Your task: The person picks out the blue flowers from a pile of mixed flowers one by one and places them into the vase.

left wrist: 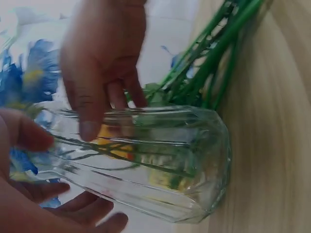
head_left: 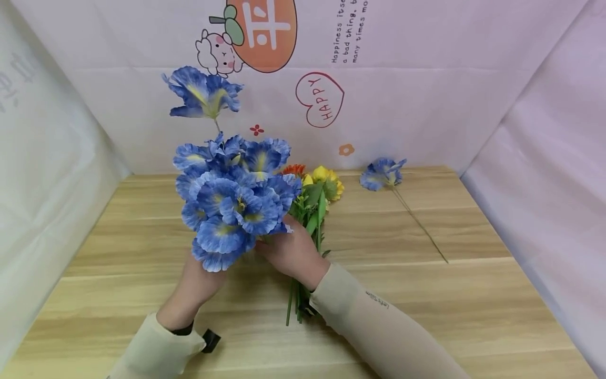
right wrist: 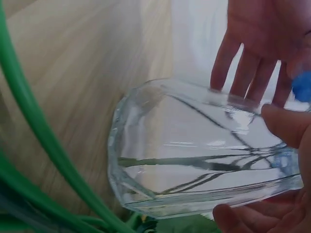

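Observation:
A clear glass vase [left wrist: 209,150] stands on the wooden table, its thin wire stems visible through the faceted wall. Blue artificial flowers [head_left: 236,202] crowd above its mouth and hide the vase in the head view; one bloom [head_left: 205,95] rises well above the others. My right hand [head_left: 298,252] holds the vase's upper part, thumb on one side and fingers on the other. Opposite it, my left hand [head_left: 203,281] is spread beside the vase, its fingers [right wrist: 248,73] fairly straight and close to the glass. Whether they touch it is unclear.
Beside the vase lies a bunch of yellow and orange flowers [head_left: 326,181] with thick green stems [left wrist: 218,53]. One loose blue flower [head_left: 381,173] lies at the back right of the table [head_left: 388,284]. White printed cloth [head_left: 407,100] hangs behind and along both sides.

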